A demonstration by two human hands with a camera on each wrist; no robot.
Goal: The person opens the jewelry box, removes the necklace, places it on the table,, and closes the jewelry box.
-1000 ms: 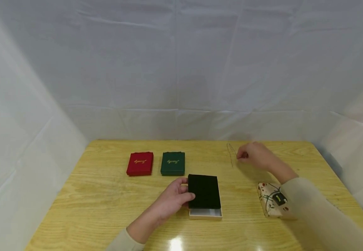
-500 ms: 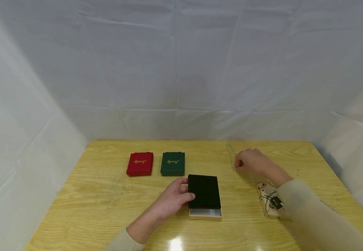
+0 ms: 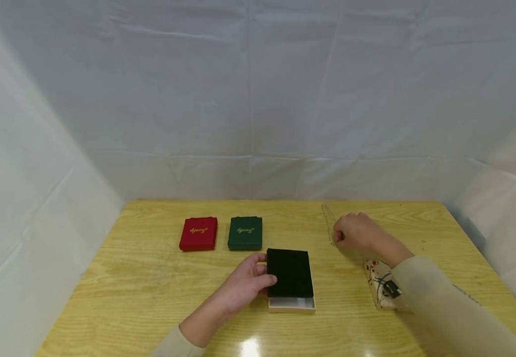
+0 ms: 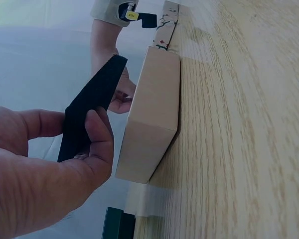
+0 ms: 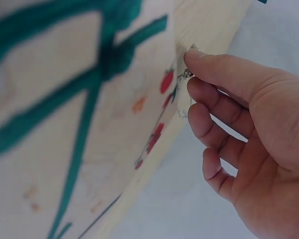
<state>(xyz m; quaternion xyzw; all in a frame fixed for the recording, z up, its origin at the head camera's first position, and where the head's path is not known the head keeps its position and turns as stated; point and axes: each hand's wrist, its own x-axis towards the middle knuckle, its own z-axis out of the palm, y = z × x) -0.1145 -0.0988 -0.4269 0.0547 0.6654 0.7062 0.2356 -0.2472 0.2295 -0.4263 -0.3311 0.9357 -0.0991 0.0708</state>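
In the head view my left hand (image 3: 250, 281) grips a flat black pad (image 3: 290, 272) by its left edge, thumb on top. The pad is tilted above a shallow beige box (image 3: 291, 308), whose near edge and pale inside show below it. In the left wrist view the pad (image 4: 92, 107) stands apart from the box (image 4: 152, 89). Toward the back right, my right hand (image 3: 362, 232) pinches one end of a thin chain necklace (image 3: 328, 223); the rest lies in a narrow loop on the table. The right wrist view shows the chain (image 5: 185, 74) at the thumb and index fingertips.
A red box (image 3: 199, 234) and a green box (image 3: 245, 233) with gold lettering lie on the wooden table (image 3: 159, 297), left of the pad. Beneath my right forearm sits a floral-patterned box (image 3: 378, 285), partly hidden by the sleeve. White sheeting (image 3: 249, 99) surrounds the table.
My right hand has moved slightly left and nearer, and the chain's near end has come down with it. The left hand and black pad have stayed in place.
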